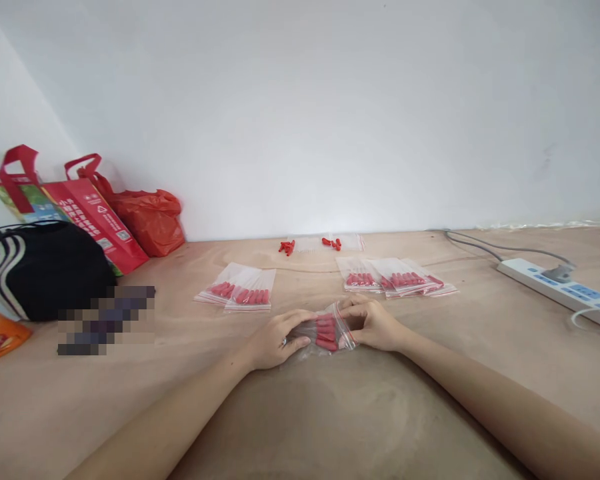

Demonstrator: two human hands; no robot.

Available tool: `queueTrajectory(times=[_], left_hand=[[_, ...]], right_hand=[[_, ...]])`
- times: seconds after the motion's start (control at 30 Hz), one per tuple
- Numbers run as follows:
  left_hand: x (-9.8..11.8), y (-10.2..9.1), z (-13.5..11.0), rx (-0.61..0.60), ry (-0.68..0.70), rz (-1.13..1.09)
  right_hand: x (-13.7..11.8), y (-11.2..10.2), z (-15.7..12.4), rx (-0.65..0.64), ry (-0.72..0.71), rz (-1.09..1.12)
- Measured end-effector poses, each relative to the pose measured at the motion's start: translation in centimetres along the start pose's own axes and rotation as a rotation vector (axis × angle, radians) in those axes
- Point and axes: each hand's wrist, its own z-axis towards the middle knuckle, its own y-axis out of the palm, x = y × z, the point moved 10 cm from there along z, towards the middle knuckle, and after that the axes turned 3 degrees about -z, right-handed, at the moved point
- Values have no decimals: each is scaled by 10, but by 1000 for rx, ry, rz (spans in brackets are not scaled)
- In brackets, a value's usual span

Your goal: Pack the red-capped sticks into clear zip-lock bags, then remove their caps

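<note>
Between my two hands lies a clear zip bag [325,331] with several small red sleeve-like pieces lined up inside. My left hand [280,339] grips the bag's left side, thumb below and fingers above, a ring on one finger. At the zip end, which has a red stripe, my right hand [373,325] pinches the edge between thumb and fingers. Beyond my left hand are filled zip bags [250,291] overlapping each other. More filled zip bags [405,279] overlap beyond my right hand.
Loose red pieces [287,247] and clear bags [350,243] lie at the table's back by the wall. A white power strip [560,287] with grey cable is on the right. Shopping bags [97,220], a black bag [55,270] and an orange packet [0,333] stand left, near a blurred-out item.
</note>
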Motion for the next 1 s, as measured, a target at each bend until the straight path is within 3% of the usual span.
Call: queueTrajectory(times=[0.13,0.37,0.5,0.67,1.0], left_hand=[[-1,-1,0,24,4,0],[0,-6,1,103,25,11],[3,-7,2,129,47,10],[4,-6,3,127,55,7],[6,-7,4,120,62,-18]], right_hand=[[-5,9,2,-43,-14,42],[1,13,4,-88,21,-133],[-5,12,4,-36,-19,-178],[-4,13,6,22,67,-138],[-12,14,11,0,121,-125]])
